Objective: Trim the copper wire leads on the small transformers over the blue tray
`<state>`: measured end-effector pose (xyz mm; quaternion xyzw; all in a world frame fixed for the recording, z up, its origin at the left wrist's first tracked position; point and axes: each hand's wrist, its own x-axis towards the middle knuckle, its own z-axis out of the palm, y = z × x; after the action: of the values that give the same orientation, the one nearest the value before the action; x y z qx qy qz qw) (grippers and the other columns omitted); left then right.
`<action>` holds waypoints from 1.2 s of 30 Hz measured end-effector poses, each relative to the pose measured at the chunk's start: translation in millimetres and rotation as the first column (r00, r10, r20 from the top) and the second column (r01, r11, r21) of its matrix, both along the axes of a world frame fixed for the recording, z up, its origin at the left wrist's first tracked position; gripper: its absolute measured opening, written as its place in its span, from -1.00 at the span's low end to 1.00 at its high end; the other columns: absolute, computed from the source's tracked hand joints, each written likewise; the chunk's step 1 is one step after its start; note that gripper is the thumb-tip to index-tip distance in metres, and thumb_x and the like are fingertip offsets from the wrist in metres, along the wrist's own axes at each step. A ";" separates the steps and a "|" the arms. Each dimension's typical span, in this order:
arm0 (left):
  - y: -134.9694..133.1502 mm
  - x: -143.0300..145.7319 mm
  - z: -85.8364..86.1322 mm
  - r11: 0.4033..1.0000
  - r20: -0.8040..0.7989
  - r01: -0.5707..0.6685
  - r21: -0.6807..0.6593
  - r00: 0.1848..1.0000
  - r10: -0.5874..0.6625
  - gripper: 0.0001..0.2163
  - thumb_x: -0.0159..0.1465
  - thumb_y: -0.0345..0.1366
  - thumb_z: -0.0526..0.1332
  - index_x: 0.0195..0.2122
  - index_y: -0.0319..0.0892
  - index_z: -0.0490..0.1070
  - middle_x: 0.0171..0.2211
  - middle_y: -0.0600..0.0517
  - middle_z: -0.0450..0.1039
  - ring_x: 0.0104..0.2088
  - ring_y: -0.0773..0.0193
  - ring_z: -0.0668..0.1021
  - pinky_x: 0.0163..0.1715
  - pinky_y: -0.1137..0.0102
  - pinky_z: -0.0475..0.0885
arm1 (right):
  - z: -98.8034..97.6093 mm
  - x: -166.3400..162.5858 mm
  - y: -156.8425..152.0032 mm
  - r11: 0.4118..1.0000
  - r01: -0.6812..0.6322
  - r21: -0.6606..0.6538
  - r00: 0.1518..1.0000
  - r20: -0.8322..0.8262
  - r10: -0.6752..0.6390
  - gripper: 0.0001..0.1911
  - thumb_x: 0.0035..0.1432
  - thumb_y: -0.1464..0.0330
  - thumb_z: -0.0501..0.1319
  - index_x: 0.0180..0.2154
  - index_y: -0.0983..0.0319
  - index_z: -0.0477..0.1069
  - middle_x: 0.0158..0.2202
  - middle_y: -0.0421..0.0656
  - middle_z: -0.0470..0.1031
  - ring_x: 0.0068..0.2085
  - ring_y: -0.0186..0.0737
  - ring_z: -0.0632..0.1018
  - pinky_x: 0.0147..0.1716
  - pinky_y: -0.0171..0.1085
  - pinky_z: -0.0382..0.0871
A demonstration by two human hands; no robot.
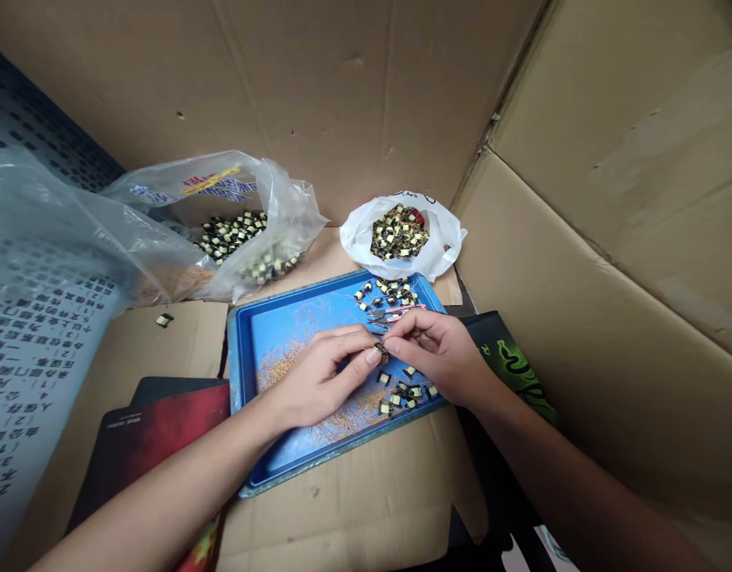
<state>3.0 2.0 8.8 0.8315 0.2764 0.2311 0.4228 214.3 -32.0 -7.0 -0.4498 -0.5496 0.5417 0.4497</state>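
Over the blue tray [270, 470], my left hand [321, 373] pinches a small transformer [381, 349] with a black body and wire ends between thumb and forefinger. My right hand [431, 349] is closed in a pinch right against that transformer. Whatever its fingertips grip, perhaps a thin wire, is too small to make out. Pink-handled scissors [401, 314] lie in the tray just behind my fingers. Several more yellow-and-black transformers [408, 393] lie below my right hand, and another group [395, 291] sits at the tray's back right. Copper wire clippings [282, 361] cover its left and front parts.
A clear plastic bag [288, 210] of transformers stands at the back left. Behind the tray, a white plastic bag [357, 238] holds wired ones. One loose transformer [164, 319] lies on cardboard at left. Cardboard walls [342, 103] rise behind and at right. A red-and-black mat [156, 437] lies left.
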 end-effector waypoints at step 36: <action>-6.9 6.7 -8.2 0.625 0.293 0.021 -0.781 0.895 0.336 -0.71 0.37 -0.05 0.29 -0.20 -0.19 0.36 -0.33 0.07 0.40 -0.47 0.48 0.29 -0.46 0.50 0.16 | 8.5 -10.4 -8.4 0.783 0.104 0.614 0.909 0.260 -0.325 -0.89 0.30 0.46 0.30 -0.25 0.12 0.48 -0.29 -0.17 0.57 -0.20 -0.18 0.59 -0.09 -0.09 0.48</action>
<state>9.7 -4.9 0.5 0.4761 0.3258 0.2983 0.7604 203.9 -40.4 1.5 -0.4386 -0.7049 0.2001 0.5204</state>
